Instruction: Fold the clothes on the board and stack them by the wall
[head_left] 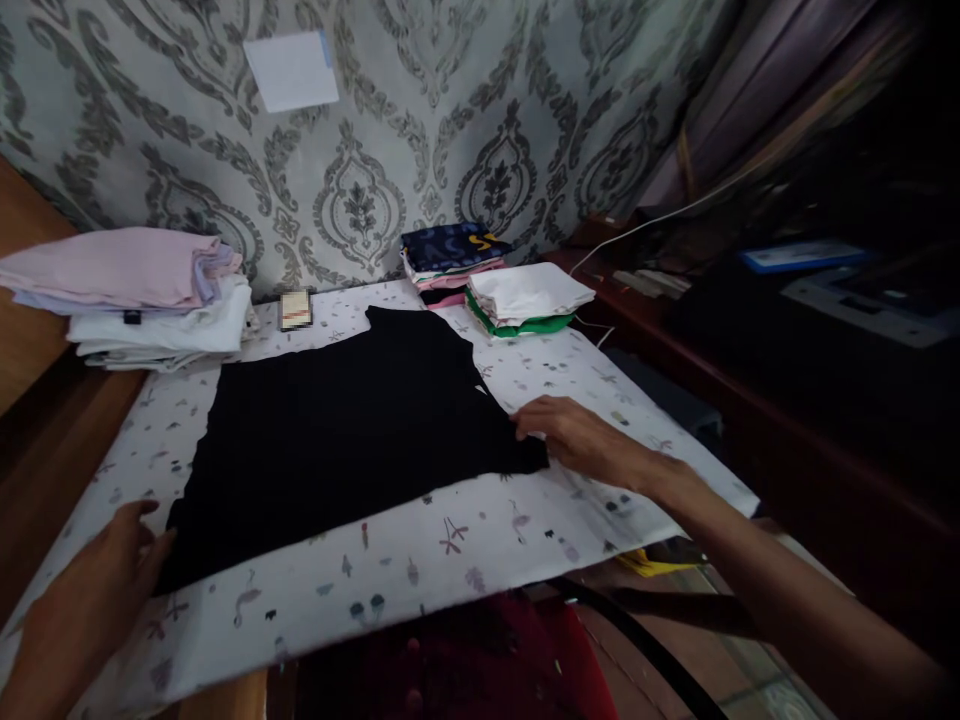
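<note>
A black T-shirt (345, 420) lies spread out, mostly smooth, on a white patterned cloth, its neck side towards the wall and a sleeve at the right. At the near left corner of the shirt is my left hand (94, 590), thumb and forefinger apart, the thumb at the fabric's edge. My right hand (577, 435) is closed on the shirt's right edge by the sleeve, with its fingertips on the black fabric. The undersides of both hands are hidden.
Folded clothes stand in a stack (150, 300) at the left. Two more piles, one dark-topped (454, 245) and one white-and-green (529, 295), sit at the back. A small card-like item (296, 310) lies near the wall. A white cable (660, 215) runs at the right.
</note>
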